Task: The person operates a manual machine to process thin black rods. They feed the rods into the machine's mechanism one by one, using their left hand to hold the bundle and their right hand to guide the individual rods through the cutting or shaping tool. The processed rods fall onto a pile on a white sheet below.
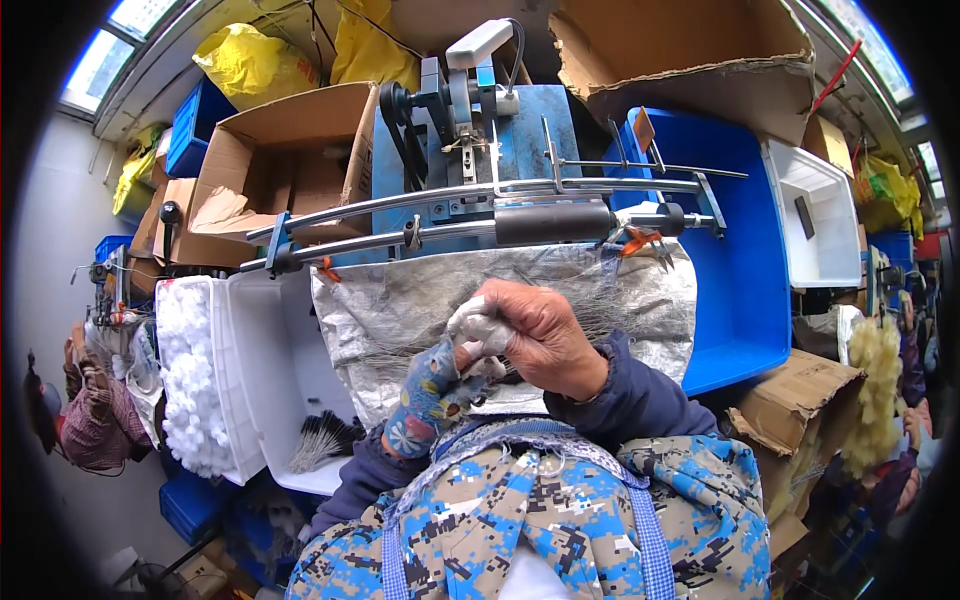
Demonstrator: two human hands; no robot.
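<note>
My left hand (430,392) wears a blue floral glove with white covering at the fingertips. My right hand (550,335) is bare, and its curled fingers press against the left ones. Both hands are closed together above my lap, and whatever lies between the fingers is too hidden to name. Beneath and around them, thin grey wire-like strands (385,350) lie spread over a crumpled silvery-white sheet (655,275). The sheet hangs below the metal rods (375,240) of a bench machine, which carry a dark cylindrical roller (555,220).
Behind the rods stands the machine (462,150) on a blue base. To the left, a white bin (285,335) holds a black-ended bristle bundle (325,440), beside a container of white fluffy pieces (197,375). A blue tub (740,330) stands right. Cardboard boxes (285,125) and other people flank the bench.
</note>
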